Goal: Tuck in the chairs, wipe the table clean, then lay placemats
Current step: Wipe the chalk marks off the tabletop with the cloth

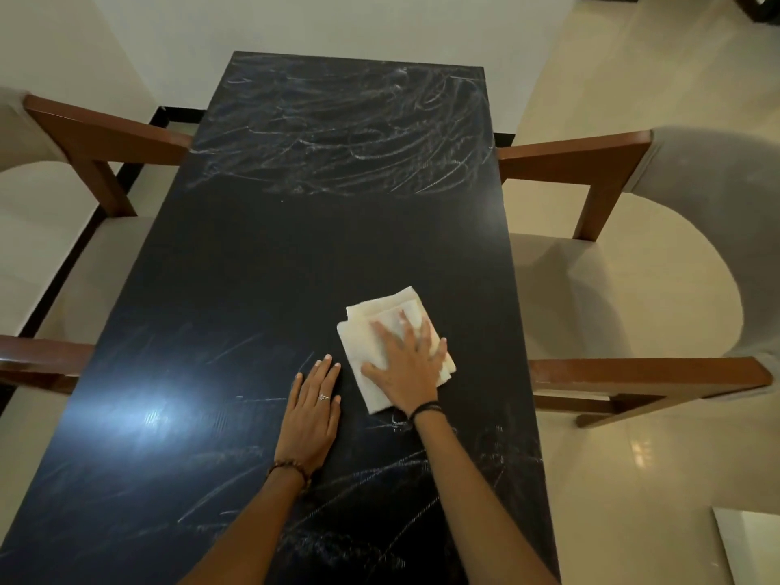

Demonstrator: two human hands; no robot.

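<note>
- Head view, looking down: the right hand [407, 365] lies flat with straight, spread fingers pressing on the folded cream-white cloth [392, 344], probably so the whole palm drives the cloth across the surface while wiping.
- Just beside the cloth's left edge, the left hand [314, 409] rests palm-down on the long black rectangular bench [261, 255], fingers straight and close together, holding nothing; it looks to be there as a brace while the person leans in.
- The cloth lies on the near right part of the bench, folded into a thick pad, which keeps it from bunching under the palm.
- Beyond the cloth, a clean dark band crosses the middle of the bench; farther still, the far end is covered in whitish streaks [342, 128]. Fainter scratchy marks [422, 479] also lie nearer than the cloth, around the forearms. By my reading, wiping is partly done.
- To the cloth's right, a brown wooden armchair with beige upholstery [633, 263] sits with its arms reaching the bench edge; a matching wooden chair [101, 141] stands on the opposite side. Both seats show outside the bench.
- No placemats are visible, so that step appears not yet begun.
</note>
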